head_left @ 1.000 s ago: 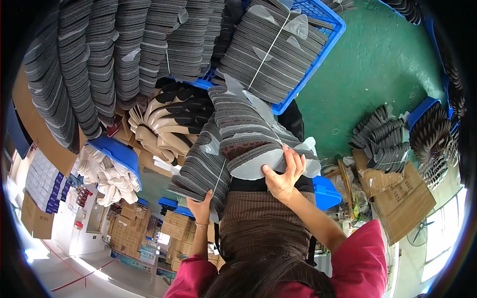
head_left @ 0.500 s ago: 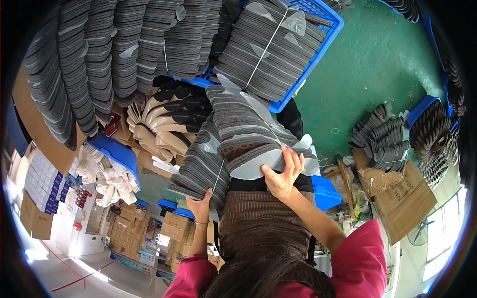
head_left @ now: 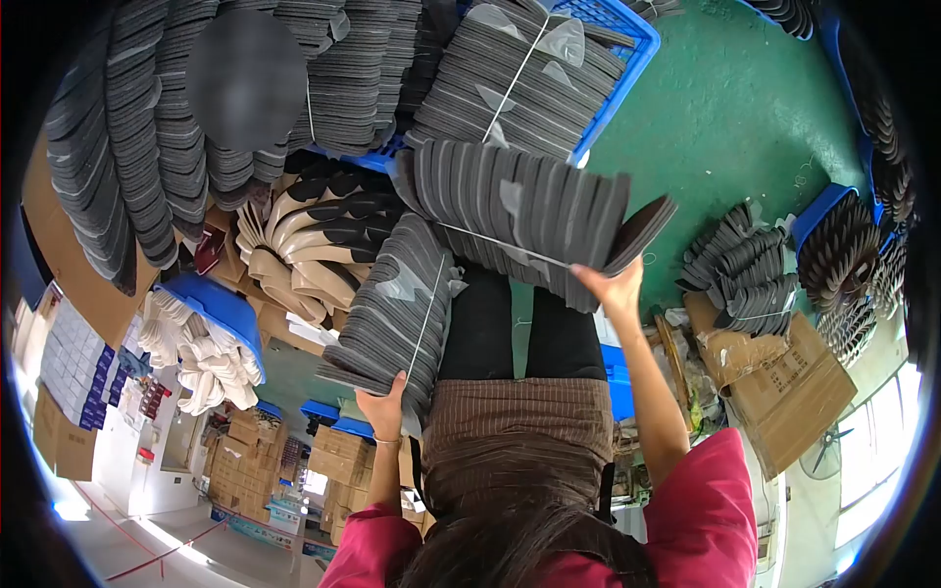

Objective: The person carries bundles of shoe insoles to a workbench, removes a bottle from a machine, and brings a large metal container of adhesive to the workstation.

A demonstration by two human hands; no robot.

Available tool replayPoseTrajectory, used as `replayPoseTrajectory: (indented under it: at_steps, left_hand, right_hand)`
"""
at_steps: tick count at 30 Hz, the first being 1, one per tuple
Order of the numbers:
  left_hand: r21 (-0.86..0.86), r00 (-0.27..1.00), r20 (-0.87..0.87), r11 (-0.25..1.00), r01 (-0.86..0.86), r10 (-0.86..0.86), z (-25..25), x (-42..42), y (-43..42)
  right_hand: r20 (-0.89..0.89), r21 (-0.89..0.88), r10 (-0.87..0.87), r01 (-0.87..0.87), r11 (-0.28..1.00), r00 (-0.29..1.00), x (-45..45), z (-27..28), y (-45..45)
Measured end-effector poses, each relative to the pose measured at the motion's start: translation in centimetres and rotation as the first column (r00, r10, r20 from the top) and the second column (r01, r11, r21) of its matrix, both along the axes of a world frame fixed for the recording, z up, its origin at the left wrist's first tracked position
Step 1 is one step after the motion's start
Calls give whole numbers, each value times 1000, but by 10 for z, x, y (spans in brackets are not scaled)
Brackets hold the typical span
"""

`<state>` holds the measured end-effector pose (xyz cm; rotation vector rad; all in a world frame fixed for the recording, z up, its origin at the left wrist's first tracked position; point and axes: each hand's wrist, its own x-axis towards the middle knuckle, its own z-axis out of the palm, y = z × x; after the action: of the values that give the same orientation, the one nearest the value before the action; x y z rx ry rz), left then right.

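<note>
My right hand [head_left: 616, 286] grips the near right end of a thick bundle of dark grey insoles [head_left: 515, 206], tied with white string. That bundle lies sideways in front of my legs, and a few insoles fan out at its right end. Lower left, my left hand [head_left: 384, 407] is closed on the lower end of a second tied bundle of grey insoles [head_left: 392, 304], thumb near its string. The far ends of both bundles come close together, in front of the blue crate. Some fingers of each hand are hidden behind the insoles.
A blue crate [head_left: 642, 61] holds more tied insoles. Rows of grey insoles [head_left: 127, 147] stand at upper left, above beige-and-black curved pieces [head_left: 309, 235]. White pieces fill a blue bin [head_left: 221, 309]. On the right are flattened cardboard [head_left: 799, 392] and more insole bundles [head_left: 750, 269].
The right-hand bundle has swung outward to the right and turned from end-on to lengthwise, uncovering my legs. My left hand and its bundle have shifted only slightly.
</note>
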<state>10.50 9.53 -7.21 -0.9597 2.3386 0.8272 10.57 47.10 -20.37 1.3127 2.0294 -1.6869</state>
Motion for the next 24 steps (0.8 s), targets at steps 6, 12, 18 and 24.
replayPoseTrajectory:
  at_steps: [6,12,18,24]
  left_hand:
    - [-23,998,-35,998,53,-54,2,4,-1]
    - [-87,998,54,996,-29,34,2,1,3]
    - [-141,991,59,982,125,-117,-2,7,5]
    - [-165,984,142,978,131,-108,-21,23,-16]
  right_hand:
    - [313,-345,-394,490,800,864,33,-5,92]
    - [337,-720,-599,608,333,727,161,-50,150]
    - [397,-785,-681,612,95,616,176,-49,121]
    - [396,-809,-737,588,3,547,175,-53,93]
